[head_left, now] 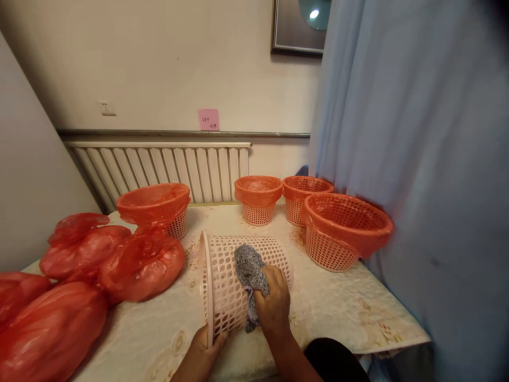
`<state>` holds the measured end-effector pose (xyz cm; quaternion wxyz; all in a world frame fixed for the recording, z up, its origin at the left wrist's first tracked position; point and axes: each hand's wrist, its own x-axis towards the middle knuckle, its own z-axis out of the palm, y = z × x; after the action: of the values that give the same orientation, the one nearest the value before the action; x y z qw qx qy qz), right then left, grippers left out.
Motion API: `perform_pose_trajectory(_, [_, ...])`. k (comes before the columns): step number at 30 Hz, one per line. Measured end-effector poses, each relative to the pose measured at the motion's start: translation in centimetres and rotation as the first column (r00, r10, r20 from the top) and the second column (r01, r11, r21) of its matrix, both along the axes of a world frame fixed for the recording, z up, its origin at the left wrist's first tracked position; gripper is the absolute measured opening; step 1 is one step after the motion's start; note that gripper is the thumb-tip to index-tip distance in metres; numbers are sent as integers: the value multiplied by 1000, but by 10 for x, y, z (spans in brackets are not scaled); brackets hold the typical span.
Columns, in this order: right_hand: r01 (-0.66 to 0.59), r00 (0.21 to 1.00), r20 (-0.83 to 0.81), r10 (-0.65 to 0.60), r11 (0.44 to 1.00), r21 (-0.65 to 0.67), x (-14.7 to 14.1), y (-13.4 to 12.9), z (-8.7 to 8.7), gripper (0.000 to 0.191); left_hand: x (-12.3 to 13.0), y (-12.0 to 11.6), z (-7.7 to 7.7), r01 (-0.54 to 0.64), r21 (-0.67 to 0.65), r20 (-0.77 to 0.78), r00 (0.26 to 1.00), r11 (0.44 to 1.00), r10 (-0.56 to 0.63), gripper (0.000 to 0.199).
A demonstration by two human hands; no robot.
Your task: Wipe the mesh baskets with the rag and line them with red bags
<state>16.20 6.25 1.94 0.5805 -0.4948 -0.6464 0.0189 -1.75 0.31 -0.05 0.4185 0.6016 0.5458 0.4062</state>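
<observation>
A pale pink perforated plastic wastebasket [225, 270] lies on its side on the table, its rim turned to the left. My left hand [204, 347] grips that rim at its lower edge, with the thumb inside or against the lattice; part of the fingers is hidden. In my right hand [276, 300] is a bunched grey speckled cloth [250, 268], pressed against the side of the basket. A tail of the cloth hangs below the fingers.
Red-lined baskets stand at the back left [153, 201], back middle [258, 196] and right [338, 233], with another basket [304, 191] behind. Puffed red plastic bags [59, 329] cover the table's left side. A blue curtain [417, 185] borders the right; a radiator [170, 170] lies behind.
</observation>
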Motion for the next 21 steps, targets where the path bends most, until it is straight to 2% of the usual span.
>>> perform_pose_trajectory(5, [-6, 1000, 3, 5, 999, 45, 3, 4, -9, 43, -3, 2, -5, 35, 3, -18, 999, 999, -35, 48])
perform_pose_trajectory(13, [-25, 1000, -14, 26, 999, 42, 6, 4, -17, 40, -2, 2, -5, 63, -28, -56, 996, 998, -65, 47])
perform_pose_trajectory(21, [-21, 1000, -5, 22, 996, 84, 7, 8, -21, 39, -4, 5, -15, 91, -20, -25, 995, 996, -92, 45])
